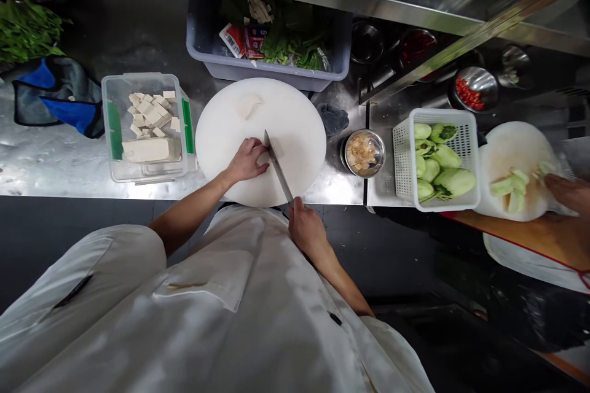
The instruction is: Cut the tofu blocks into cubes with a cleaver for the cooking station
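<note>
On the round white cutting board in front of me, my right hand is closed around the handle of a kitchen knife. Its blade points away from me, slanting left, with the tip near the board's middle. Close against the left side of the blade, my left hand rests low on the board with curled fingers. Whatever lies beneath those fingers is too pale and hidden to make out. A thin whitish piece lies farther back on the board.
Left stands a clear container with white tofu-like cubes and a block. Behind is a grey-blue bin of scraps. Right are a metal bowl of pale pieces and a white basket of green vegetables. A co-worker's hand works farther right.
</note>
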Demonstrator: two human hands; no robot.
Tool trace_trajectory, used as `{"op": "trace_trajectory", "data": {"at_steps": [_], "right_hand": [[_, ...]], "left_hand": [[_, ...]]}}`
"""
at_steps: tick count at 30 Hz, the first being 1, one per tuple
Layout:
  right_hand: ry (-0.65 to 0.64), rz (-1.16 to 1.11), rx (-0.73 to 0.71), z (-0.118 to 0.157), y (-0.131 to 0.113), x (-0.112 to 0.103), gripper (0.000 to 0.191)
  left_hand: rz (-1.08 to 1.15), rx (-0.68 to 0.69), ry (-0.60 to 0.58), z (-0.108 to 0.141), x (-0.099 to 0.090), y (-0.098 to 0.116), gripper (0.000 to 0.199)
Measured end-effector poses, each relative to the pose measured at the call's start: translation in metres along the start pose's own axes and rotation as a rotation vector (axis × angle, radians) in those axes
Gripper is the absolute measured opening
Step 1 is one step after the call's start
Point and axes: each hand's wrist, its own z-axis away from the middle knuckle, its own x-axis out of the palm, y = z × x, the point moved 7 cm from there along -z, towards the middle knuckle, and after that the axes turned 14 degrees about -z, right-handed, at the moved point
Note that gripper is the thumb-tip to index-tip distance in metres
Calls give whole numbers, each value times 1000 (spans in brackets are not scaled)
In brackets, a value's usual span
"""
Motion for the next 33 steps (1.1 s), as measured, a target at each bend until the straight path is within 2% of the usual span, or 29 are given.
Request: {"op": "trace_trajectory", "data": {"at_steps": [3, 7, 12, 19, 22, 25, 27, 29, 31, 33], "right_hand": [[21, -14, -7, 11, -6, -5, 23], [-19, -3, -3, 16, -13, -2, 23], [-40, 7, 7, 12, -16, 6, 22], [-24, -40, 2, -2, -11, 16, 21], [80, -247, -77, 2, 10, 10, 18], [168, -679, -123, 1, 56, 7, 27], [173, -982, -88, -9, 90, 15, 36], [168, -1201, -18, -26, 114, 28, 44], [154, -1315, 33, -43, 119, 43, 48], [85, -1321, 17, -58, 102, 55, 47]], "left_hand": [[27, -19, -41, 6, -2, -7, 44], [38, -25, -58, 13, -7, -13, 46], [28, -25, -79, 15, -5, -14, 47], [14, -11, -48, 14, -4, -12, 41], [32, -4, -53, 15, -4, -12, 42], [65, -20, -22, 16, -9, -15, 50], [98, -85, -1, 14, -11, -18, 53], [124, -165, 17, 10, -11, -18, 55], [113, -203, 29, 3, -7, -9, 61], [65, -191, 24, -5, 1, 6, 70]]}}
